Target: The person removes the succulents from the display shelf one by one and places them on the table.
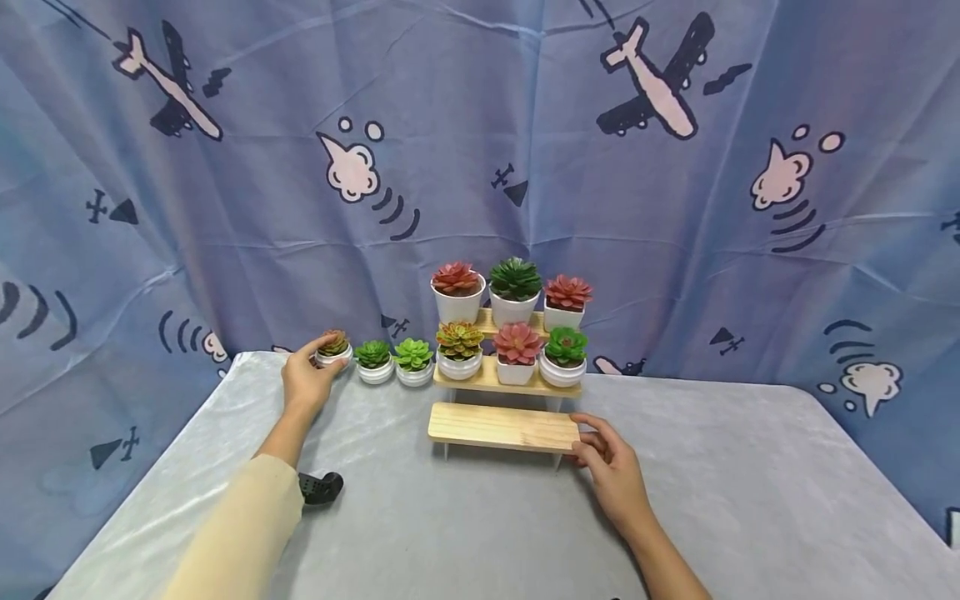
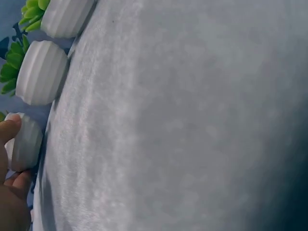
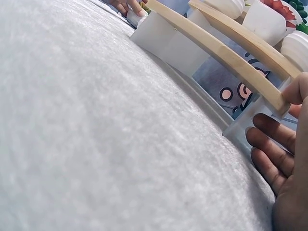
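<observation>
Six potted succulents (image 1: 517,343) stand on the two upper wooden steps (image 1: 488,372), while three pots (image 1: 374,362) on the table (image 1: 450,525) seem left to place, the left hand (image 1: 306,385) gripping the leftmost pot (image 2: 28,144) between thumb and fingers, the right hand (image 1: 615,471) pinching the bare lowest step's (image 1: 498,425) end.

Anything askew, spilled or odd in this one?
Nothing looks spilled or toppled; the potted plants on the shelf are upright. Only the black object beside the left sleeve stands out, unlike the plants and shelf; partly hidden, I can't identify it.
</observation>
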`<state>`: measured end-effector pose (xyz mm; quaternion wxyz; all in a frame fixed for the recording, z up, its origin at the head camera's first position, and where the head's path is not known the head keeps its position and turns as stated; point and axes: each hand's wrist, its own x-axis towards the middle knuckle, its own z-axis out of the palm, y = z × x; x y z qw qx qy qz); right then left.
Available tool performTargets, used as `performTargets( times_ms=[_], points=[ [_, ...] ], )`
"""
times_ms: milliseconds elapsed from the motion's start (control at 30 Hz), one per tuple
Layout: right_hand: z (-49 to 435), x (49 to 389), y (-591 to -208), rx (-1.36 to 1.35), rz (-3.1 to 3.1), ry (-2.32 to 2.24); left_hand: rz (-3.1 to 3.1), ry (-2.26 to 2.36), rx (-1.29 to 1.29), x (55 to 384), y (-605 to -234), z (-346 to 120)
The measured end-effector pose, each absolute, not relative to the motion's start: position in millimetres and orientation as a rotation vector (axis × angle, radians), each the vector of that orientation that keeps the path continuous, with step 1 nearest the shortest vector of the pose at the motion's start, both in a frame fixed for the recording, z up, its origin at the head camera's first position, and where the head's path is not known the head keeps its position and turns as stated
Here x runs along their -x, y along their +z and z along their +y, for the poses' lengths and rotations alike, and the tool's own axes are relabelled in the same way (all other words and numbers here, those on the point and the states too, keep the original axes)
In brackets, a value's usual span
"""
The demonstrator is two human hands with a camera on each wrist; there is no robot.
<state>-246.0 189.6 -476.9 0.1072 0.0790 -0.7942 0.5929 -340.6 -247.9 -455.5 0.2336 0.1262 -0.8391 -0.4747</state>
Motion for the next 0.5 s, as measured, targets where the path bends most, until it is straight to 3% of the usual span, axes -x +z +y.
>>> performTargets(
  times_ms=[500],
  points=[
    [188.0, 245.6, -475.1, -0.233, -2.329, 1.749, -2.298, -1.381, -0.278, 340.4, -462.4, -248.9]
  ],
)
